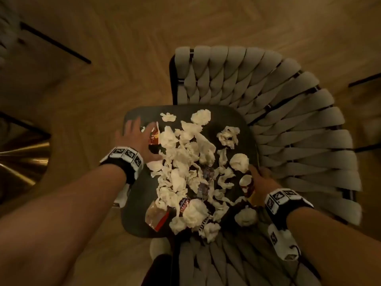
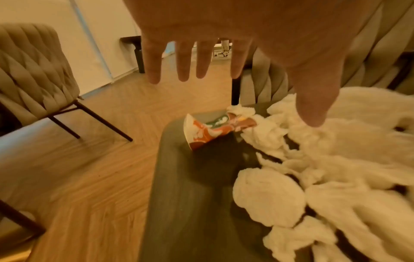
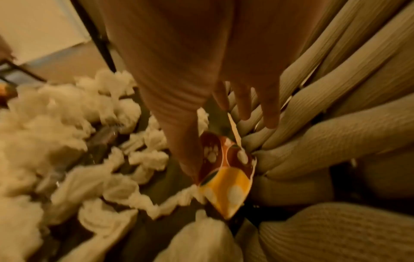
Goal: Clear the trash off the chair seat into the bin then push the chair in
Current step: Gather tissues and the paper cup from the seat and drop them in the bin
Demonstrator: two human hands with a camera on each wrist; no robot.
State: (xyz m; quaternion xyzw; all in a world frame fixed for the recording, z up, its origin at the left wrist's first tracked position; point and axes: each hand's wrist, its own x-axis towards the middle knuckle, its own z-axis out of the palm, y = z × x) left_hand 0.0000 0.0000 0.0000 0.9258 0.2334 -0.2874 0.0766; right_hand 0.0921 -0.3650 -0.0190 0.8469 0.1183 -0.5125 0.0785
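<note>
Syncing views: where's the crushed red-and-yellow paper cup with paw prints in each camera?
Head: crushed red-and-yellow paper cup at the seat's right edge, by the right hand.
Left wrist: not in it.
Right wrist: centre of the picture, beside the thumb.
Shared landmark: woven beige chair back.

A light wooden floor laid in a herringbone pattern (image 1: 127, 48) spreads around the scene, and thin dark metal legs of other furniture (image 1: 55, 43) cross it at the far left. In the left wrist view a second beige chair with a woven padded back and dark slanted legs (image 2: 38, 70) stands at the left on that floor, near a pale cream wall (image 2: 96, 35). Far behind it a dark furniture leg (image 2: 139, 56) stands by the wall.
</note>
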